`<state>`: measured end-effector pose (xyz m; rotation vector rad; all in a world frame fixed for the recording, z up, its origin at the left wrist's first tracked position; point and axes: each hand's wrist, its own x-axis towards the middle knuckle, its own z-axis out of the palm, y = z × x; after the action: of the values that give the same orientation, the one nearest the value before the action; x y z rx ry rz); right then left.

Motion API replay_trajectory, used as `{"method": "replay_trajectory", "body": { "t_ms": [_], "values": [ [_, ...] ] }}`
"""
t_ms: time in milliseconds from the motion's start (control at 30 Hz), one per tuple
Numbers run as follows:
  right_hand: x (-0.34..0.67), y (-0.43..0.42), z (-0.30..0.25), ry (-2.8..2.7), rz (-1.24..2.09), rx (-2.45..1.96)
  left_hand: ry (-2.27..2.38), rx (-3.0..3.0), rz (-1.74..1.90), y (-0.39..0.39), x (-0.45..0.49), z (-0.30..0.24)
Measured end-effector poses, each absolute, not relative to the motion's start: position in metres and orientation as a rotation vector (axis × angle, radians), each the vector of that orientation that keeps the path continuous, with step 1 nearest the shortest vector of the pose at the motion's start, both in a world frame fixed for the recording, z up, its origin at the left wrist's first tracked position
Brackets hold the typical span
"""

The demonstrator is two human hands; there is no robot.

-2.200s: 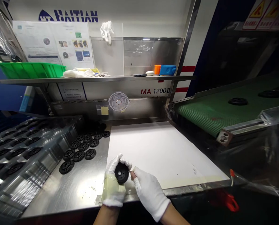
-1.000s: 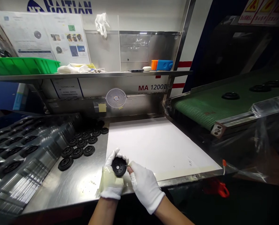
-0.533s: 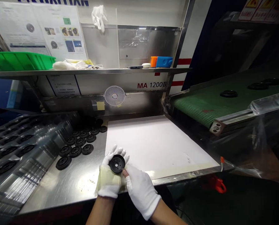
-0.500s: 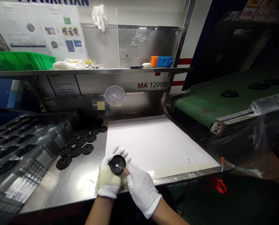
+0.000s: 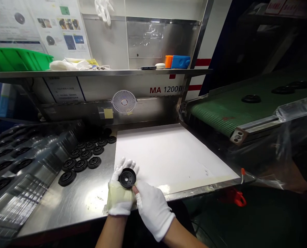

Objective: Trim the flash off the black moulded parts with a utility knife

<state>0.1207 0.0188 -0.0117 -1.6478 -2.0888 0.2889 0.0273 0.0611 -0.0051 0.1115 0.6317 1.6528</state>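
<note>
At the front edge of the stainless steel desk [image 5: 76, 203], a black moulded disc [image 5: 127, 178] with a central hole is gripped in the gloved left hand [image 5: 119, 196], whose fingers [image 5: 120, 171] curl closed around its rim. The gloved right hand [image 5: 153, 210] presses its fingers [image 5: 136, 189] against the disc's lower edge. Just left, similar black discs [image 5: 87, 155] lie in rows on the desk; a white paper sheet [image 5: 174, 155] lies just beyond the hands, and a green belt conveyor [image 5: 220, 115] runs at right.
</note>
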Motion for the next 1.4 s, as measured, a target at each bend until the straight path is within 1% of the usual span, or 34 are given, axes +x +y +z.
{"method": "replay_trajectory", "body": {
  "t_ms": [100, 367, 467, 633, 767, 1000, 1100, 1200, 1400],
  "values": [
    [0.129, 0.025, -0.015, -2.055, 0.295, -1.645, 0.602, 0.068, 1.507, 0.059, 0.026, -0.004],
    [0.122, 0.019, -0.018, -2.030, 0.346, -1.703, 0.633, 0.001, 1.696, 0.069, 0.037, -0.008],
    [0.120, 0.017, -0.014, -2.060, 0.325, -1.686, 0.621, 0.075, 1.732, 0.065, 0.033, -0.008],
    [0.131, 0.023, -0.017, -2.045, 0.318, -1.648, 0.605, 0.096, 1.481, 0.056, 0.024, -0.006],
    [0.131, 0.021, -0.020, -2.022, 0.345, -1.722, 0.602, 0.055, 1.565, 0.060, 0.027, -0.008],
    [0.117, 0.010, -0.010, -2.069, 0.370, -1.718, 0.632, 0.059, 1.687, 0.063, 0.029, -0.011],
    [0.123, 0.014, -0.011, -2.070, 0.317, -1.689, 0.617, 0.112, 1.552, 0.057, 0.024, -0.008],
    [0.133, 0.018, -0.015, -2.041, 0.336, -1.683, 0.601, 0.142, 1.412, 0.054, 0.021, -0.005],
    [0.130, 0.012, -0.017, -2.030, 0.359, -1.731, 0.606, 0.034, 1.520, 0.063, 0.032, -0.006]
  ]
}}
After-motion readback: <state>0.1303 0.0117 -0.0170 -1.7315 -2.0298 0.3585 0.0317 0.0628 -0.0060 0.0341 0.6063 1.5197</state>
